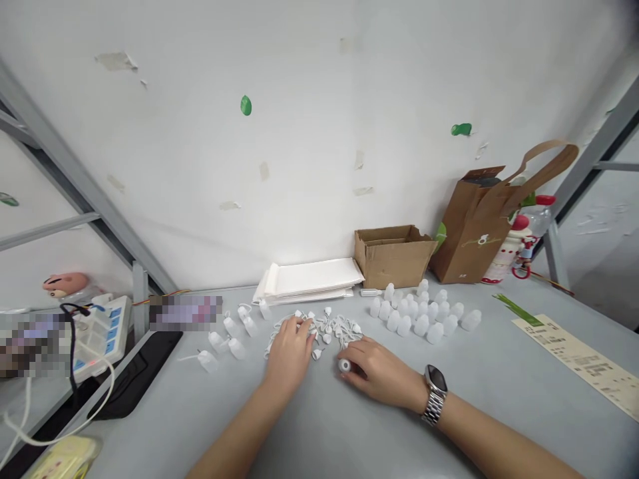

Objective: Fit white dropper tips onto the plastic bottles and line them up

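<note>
My left hand (290, 349) rests palm down on a pile of small white caps (332, 326) on the grey table (319, 426), its fingertips curled among them. My right hand (382, 372), with a wristwatch (435, 392) on the wrist, is closed round a small translucent white bottle (345, 364) lying with its round mouth towards me. A cluster of upright empty bottles (424, 313) stands to the right of the caps. Several capped bottles (232, 332) lie to the left.
A stack of white sheets (312, 279), an open cardboard box (392, 256) and a brown paper bag (479, 226) line the wall. A printed paper (584, 362) lies at the right. A power strip (97, 329) and cables sit on the left.
</note>
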Tool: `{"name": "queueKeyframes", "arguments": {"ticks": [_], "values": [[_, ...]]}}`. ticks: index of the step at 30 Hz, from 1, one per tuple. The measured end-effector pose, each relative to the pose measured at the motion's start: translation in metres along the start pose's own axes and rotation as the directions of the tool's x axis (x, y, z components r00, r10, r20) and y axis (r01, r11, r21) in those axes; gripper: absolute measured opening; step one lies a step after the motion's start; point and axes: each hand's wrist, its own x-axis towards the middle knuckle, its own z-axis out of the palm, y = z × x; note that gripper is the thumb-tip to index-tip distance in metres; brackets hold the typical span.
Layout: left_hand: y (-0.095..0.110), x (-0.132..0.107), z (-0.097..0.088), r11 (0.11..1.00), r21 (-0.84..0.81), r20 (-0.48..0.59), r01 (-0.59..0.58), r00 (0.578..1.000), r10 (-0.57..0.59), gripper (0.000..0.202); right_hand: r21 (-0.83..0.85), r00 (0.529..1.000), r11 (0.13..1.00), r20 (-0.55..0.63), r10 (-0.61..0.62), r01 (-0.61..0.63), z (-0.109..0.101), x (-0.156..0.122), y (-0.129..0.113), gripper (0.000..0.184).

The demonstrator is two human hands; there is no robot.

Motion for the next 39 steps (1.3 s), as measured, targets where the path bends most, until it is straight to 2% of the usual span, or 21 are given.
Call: {"name": "queueKeyframes", "arguments": {"ticks": [10,14,21,28,39], "values": [[0.0024,0.0005,0.0012,1.0,-0.027,0.037,-0.009,0.999,0.01,0.018,0.0,1.0,1.0,0.007,-0.007,0.007,-0.0009,0.0014,-0.0002,0.012],[0.0036,0.0008,-0.0001,0.999,-0.052,0.014,-0.003,1.0,0.004,0.018,-0.01,1.0,1.0,0.006,-0.013,0.013,-0.0004,0.0008,-0.0018,0.011],[0.0036,-0.0013,0.0039,0.984,-0.103,-0.02,-0.144,0.99,0.143,0.022,-0.021,0.999,0.999,0.024,-0.038,0.039,0.0023,-0.0005,-0.0029,0.014],[0.0024,-0.001,0.0079,0.983,-0.138,-0.025,-0.12,0.993,0.117,0.021,-0.022,0.999,0.999,0.021,-0.048,0.049,0.0022,0.0003,-0.0052,0.013],[0.0092,-0.0008,0.0009,0.979,-0.197,-0.042,-0.062,0.998,0.055,0.02,-0.015,0.999,0.999,0.019,-0.041,0.042,0.0021,0.0004,-0.0047,0.014]]}}
